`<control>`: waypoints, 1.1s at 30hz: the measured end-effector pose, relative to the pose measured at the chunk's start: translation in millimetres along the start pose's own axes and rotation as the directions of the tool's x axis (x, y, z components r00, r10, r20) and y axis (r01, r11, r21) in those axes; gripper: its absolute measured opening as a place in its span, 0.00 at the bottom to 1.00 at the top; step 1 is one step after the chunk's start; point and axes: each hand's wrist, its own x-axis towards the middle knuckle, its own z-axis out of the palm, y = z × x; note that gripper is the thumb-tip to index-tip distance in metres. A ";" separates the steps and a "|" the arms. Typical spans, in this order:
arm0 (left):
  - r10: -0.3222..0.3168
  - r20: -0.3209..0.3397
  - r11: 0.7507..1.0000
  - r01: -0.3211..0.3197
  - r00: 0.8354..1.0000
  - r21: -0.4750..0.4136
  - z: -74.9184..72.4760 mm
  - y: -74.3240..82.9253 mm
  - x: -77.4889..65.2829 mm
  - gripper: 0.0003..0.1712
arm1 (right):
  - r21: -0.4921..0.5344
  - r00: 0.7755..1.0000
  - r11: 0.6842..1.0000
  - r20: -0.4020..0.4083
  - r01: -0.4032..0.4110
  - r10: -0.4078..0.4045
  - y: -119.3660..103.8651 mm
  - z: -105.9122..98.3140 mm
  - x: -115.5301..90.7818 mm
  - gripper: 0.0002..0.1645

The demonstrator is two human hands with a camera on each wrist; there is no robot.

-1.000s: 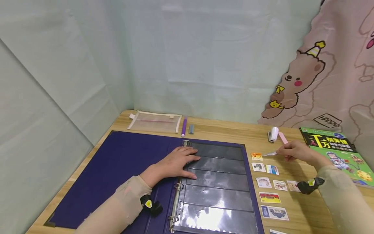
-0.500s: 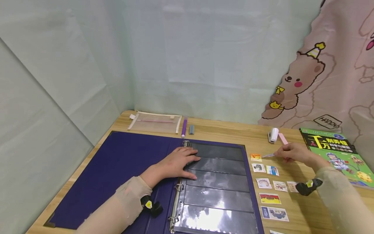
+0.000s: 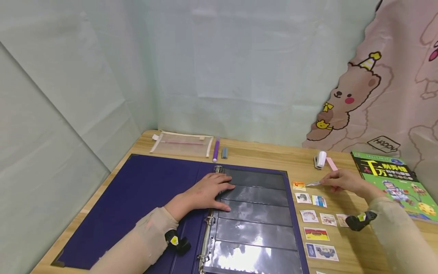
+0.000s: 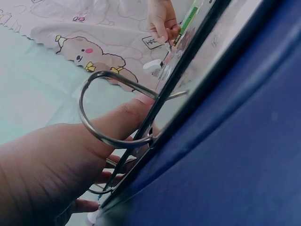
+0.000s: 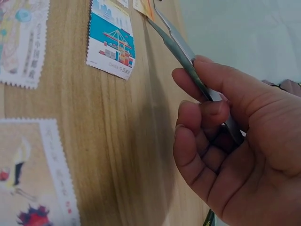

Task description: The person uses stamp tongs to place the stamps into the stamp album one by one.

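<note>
My left hand (image 3: pixel 207 192) rests on the black pocket page (image 3: pixel 254 213) of an open navy ring binder (image 3: pixel 154 190), its fingers spread beside the spine. In the left wrist view a metal ring (image 4: pixel 84 106) loops over the thumb. My right hand (image 3: pixel 345 182) pinches metal tweezers (image 5: pixel 181 59) between thumb and fingers. Their tips reach the right edge of an orange stamp (image 3: pixel 299 185) lying beside the page's upper right corner. Below it lie a grey-and-white stamp (image 3: pixel 303 198) and a blue harbour stamp (image 5: pixel 112 40).
Several more stamps, among them a red-and-yellow one (image 3: pixel 316 234), run down the wooden table (image 3: pixel 359 247). Along the back are a mesh zip pouch (image 3: pixel 181 144), a purple pen (image 3: pixel 216 149), a small grey block (image 3: pixel 224 153) and a white stapler (image 3: pixel 320 160). A green book (image 3: pixel 400 190) lies right.
My right hand and the tweezers have shifted slightly left, and the orange stamp has slid a little left with the tips at its edge. My left hand stays in place.
</note>
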 end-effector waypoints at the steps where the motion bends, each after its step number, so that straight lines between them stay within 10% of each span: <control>1: 0.000 0.001 1.000 0.000 1.000 0.000 -0.1 0.1 0.1 0.42 | 0.002 1.000 1.000 -0.004 0.001 -0.001 0.5 0.5 0.0 0.24; 33: -0.028 -0.035 1.000 0.028 0.999 0.009 -10.7 9.7 6.9 0.32 | 0.012 0.989 0.994 -0.097 0.110 -0.108 11.6 9.6 -3.7 0.19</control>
